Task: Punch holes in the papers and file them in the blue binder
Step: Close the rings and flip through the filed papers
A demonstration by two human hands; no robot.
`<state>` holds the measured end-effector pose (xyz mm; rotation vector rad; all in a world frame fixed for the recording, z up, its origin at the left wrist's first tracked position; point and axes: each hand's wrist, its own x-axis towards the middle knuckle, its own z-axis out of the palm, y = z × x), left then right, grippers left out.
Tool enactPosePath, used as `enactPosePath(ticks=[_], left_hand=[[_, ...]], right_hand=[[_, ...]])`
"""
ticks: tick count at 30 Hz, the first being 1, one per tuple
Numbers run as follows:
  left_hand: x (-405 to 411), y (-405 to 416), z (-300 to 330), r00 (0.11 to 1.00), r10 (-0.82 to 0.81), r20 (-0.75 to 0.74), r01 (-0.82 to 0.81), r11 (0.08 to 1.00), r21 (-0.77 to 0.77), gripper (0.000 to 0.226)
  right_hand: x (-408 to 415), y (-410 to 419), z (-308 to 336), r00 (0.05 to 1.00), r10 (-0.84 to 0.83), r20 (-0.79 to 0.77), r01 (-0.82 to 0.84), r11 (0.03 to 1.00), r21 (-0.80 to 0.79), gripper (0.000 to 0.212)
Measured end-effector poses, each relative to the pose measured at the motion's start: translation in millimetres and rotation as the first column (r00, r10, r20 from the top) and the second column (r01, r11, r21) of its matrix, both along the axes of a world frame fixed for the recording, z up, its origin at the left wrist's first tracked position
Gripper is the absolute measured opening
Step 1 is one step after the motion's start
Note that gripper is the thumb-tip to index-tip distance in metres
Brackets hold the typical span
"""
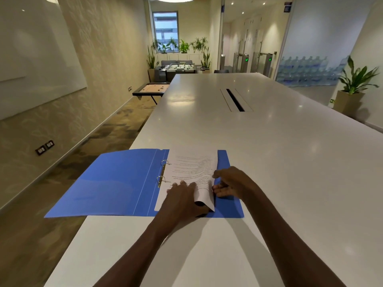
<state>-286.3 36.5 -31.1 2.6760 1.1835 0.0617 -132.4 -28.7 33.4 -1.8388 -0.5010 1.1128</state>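
Papers (192, 172) on blue binder (116, 183) rings; left hand (182, 199) flat, pinning; right hand (230, 183), 3 o'clock, pinches curled edge, squaring.

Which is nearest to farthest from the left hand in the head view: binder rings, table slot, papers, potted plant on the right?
From the left hand:
1. Papers, under the hand, touching.
2. Binder rings, just left of it.
3. Table slot, mid-table, well beyond.
4. Potted plant, far right, off the table.
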Motion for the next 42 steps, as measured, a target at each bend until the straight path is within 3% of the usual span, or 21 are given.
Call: enactPosePath(ticks=[3,6,12,14,16,19,23,26,28,32,36,42], left_hand=[[-4,1,-4,1.0,0.013,0.026,-0.013,1.0,0.01,0.075],[-5,-1,-10,0.995,0.037,0.09,-0.036,0.999,-0.016,0.065],[-4,-9,5,0.996,-0.021,0.089,0.031,0.992,-0.119,0.089],[-3,-13,13,0.955,-0.002,0.298,0.063,0.979,-0.195,0.077],[-1,-20,20,0.854,0.03,0.52,0.123,0.959,-0.257,0.056],[7,-31,28,0.758,0.058,0.65,0.158,0.95,-0.269,0.032],[15,-24,36,0.706,0.226,0.671,0.047,0.931,-0.363,0.025],[13,-15,37,0.629,0.428,0.649,0.012,0.829,-0.559,0.014],[13,-11,34,0.612,0.498,0.614,-0.03,0.79,-0.612,0.017],[11,-12,30,0.609,0.509,0.608,-0.079,0.802,-0.592,0.005],[8,-14,30,0.547,0.536,0.643,-0.016,0.775,-0.632,0.013],[-2,-4,42,0.476,0.568,0.671,-0.046,0.778,-0.627,0.022]], right_hand=[[0,2,-3,0.999,-0.042,-0.025,0.043,0.999,0.034,0.048],[-1,2,-11,0.992,-0.113,0.049,0.11,0.992,0.067,0.03],[-9,2,-24,0.984,-0.177,-0.03,0.18,0.963,0.201,0.035],[-10,-5,-27,0.981,-0.17,-0.094,0.189,0.946,0.264,0.032],[-12,-9,-29,0.969,-0.157,-0.191,0.213,0.924,0.318,0.03],[-15,-14,-30,0.935,-0.137,-0.326,0.26,0.892,0.371,0.027],[-22,-23,-35,0.969,-0.015,-0.248,0.134,0.872,0.47,0.028],[-28,-24,-40,0.994,-0.042,-0.103,0.084,0.888,0.452,0.028],[-31,-22,-44,0.996,-0.077,-0.039,0.087,0.905,0.417,0.03],[-34,-22,-44,0.996,-0.089,0.017,0.074,0.907,0.415,0.03],[-34,-23,-41,0.991,-0.13,0.015,0.113,0.908,0.403,0.012],[-28,-20,-44,0.984,-0.157,-0.088,0.177,0.926,0.334,0.013]])
